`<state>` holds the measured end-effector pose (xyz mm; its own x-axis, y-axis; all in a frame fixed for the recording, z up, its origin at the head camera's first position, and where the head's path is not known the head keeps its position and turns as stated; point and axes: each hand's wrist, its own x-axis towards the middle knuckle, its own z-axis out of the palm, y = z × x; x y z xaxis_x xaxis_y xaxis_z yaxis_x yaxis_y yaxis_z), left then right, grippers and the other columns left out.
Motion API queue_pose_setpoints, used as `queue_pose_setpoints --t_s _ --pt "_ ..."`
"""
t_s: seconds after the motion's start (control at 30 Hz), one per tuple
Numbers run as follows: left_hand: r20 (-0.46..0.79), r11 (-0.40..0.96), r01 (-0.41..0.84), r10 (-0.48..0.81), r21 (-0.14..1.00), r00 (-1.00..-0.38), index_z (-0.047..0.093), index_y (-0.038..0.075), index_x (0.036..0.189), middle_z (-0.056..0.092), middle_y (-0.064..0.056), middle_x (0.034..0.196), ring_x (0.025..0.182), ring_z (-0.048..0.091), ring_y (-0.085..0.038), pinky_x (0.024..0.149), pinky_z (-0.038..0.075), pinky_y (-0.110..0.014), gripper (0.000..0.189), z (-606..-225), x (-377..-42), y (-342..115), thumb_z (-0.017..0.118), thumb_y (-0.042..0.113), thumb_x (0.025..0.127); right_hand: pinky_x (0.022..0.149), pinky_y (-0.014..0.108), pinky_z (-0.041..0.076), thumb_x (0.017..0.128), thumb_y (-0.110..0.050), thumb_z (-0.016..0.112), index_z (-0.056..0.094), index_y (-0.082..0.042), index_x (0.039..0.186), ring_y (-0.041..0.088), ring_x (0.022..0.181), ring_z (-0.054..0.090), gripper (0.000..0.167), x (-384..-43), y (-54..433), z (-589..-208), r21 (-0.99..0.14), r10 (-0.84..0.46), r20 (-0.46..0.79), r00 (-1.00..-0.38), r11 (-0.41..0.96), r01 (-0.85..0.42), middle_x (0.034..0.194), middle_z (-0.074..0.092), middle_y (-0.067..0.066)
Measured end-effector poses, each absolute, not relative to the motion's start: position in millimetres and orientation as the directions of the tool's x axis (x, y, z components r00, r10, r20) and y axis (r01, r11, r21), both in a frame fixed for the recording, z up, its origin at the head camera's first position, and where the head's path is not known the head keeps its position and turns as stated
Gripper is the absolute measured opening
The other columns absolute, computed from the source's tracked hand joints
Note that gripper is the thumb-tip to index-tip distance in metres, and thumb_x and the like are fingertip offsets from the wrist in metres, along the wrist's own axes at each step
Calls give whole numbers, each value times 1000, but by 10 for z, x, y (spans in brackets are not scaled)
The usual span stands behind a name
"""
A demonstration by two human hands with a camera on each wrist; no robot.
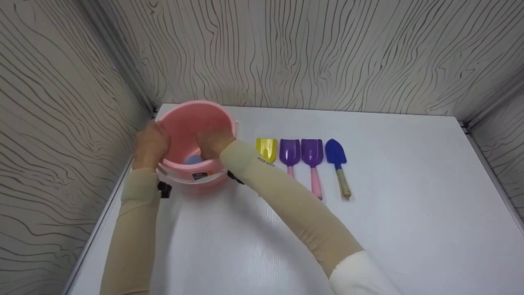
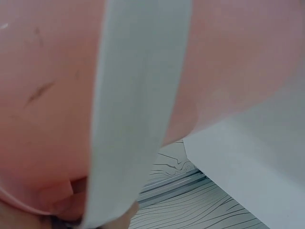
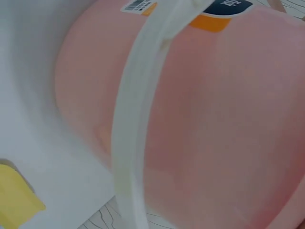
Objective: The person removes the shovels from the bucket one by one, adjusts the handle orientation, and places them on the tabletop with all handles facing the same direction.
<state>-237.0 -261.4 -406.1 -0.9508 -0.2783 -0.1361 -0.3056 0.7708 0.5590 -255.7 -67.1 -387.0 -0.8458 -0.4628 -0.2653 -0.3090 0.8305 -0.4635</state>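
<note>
hands [image 1: 151,144] at pink bucket [image 1: 182,131], right one [image 1: 215,142] inside

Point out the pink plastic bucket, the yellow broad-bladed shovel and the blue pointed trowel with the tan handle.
Pink plastic bucket [image 1: 183,132], head view: inner wall.
Yellow broad-bladed shovel [image 1: 266,148], head view: blade.
Blue pointed trowel with the tan handle [image 1: 336,154], head view: blade.

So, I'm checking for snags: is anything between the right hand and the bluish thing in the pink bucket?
Nothing visible: the right hand is inside the pink bucket, close beside the bluish thing. Whether they touch is unclear.
</note>
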Motion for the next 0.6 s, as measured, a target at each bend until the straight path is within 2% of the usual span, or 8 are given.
queue_pose_setpoints --t_s 0.1,0.3,0.47,0.6 --pt "-127 766 -300 -279 569 -952 46 -1 143 61 -17 101 78 65 -25 60 55 -33 65 -4083 -2365 -2602 11 46 115 121 45 43 82 -19 94 68 -30 110 16 123 49 40 -2525 -673 -3880 -463 -432 -253 -866 840 -284 126 62 -13" --pt "-133 771 -304 -279 559 -951 46 0 142 60 -17 104 82 65 -26 64 56 -35 64 -4080 -2369 -2601 12 46 115 118 45 46 75 -6 95 59 -34 126 15 122 50 69 -2476 -679 -3873 -548 -339 -277 -899 824 -142 125 61 -15" --pt "-128 778 -305 -282 549 -951 46 -2 140 61 -20 103 81 66 -30 65 56 -40 63 -4060 -2386 -2613 11 44 115 116 45 46 77 -12 96 64 -34 125 16 121 49 62 -2549 -736 -3865 -451 -342 -331 -879 876 -171 123 61 -14" --pt "-150 775 -322 -287 544 -946 44 -2 144 62 -22 106 85 66 -31 68 56 -41 63 -4058 -2395 -2611 12 43 115 113 45 48 81 -23 95 63 -36 126 17 121 49 57 -2611 -787 -3876 -330 -393 -323 -861 899 -286 124 60 -13"
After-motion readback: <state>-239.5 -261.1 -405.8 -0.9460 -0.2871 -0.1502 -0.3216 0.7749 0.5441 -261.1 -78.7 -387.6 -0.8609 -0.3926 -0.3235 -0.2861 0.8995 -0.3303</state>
